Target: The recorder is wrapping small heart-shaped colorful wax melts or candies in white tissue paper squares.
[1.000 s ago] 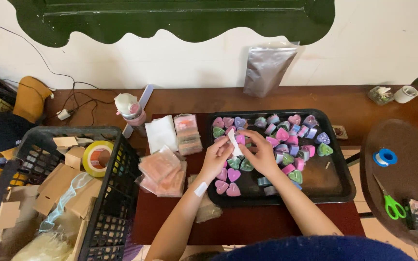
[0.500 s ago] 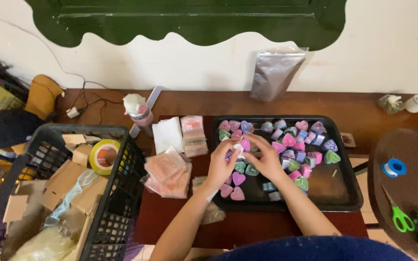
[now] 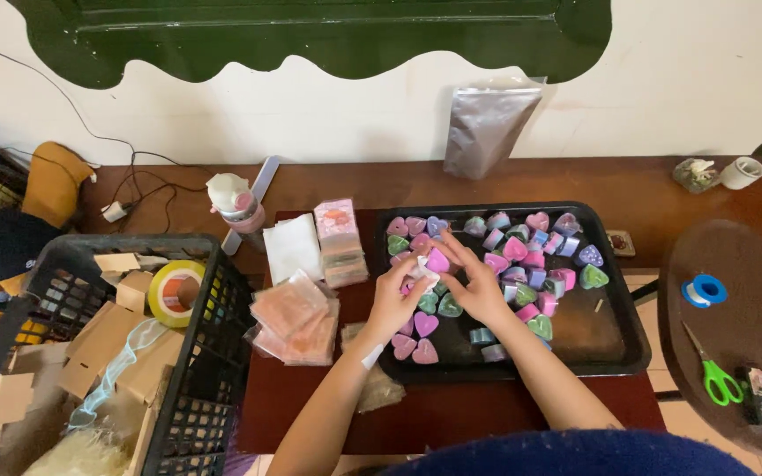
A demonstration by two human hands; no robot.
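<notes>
Slightly lowered and drawn closer together since half a second ago, both hands are seen over the left part of a black rectangular metal tray (image 3: 610,353) set on a dark brown wooden table (image 3: 487,181). A small pink heart-shaped piece (image 3: 437,261) is pinched between the fingertips of the left hand (image 3: 394,298) and the right hand (image 3: 478,284); both hands are curled closed around it, with a bit of white wrapping (image 3: 421,273) caught between them just below the heart. The pink heart is held just above the tray, among many other small heart-shaped pieces in pink, purple, green and blue (image 3: 522,256) that are spread over the tray floor. Just left of the tray, a pile of clear plastic sleeves with pink contents (image 3: 297,317) is laid on the table, with a stack of pink packets (image 3: 339,240) and a white folded sheet (image 3: 291,247) behind it. A black plastic crate (image 3: 200,388) holding cardboard pieces and a roll of yellow tape (image 3: 176,291) is placed at the far left. At the right, green-handled scissors (image 3: 714,377) and a blue tape roll (image 3: 704,289) are laid on a round dark table (image 3: 751,326)
</notes>
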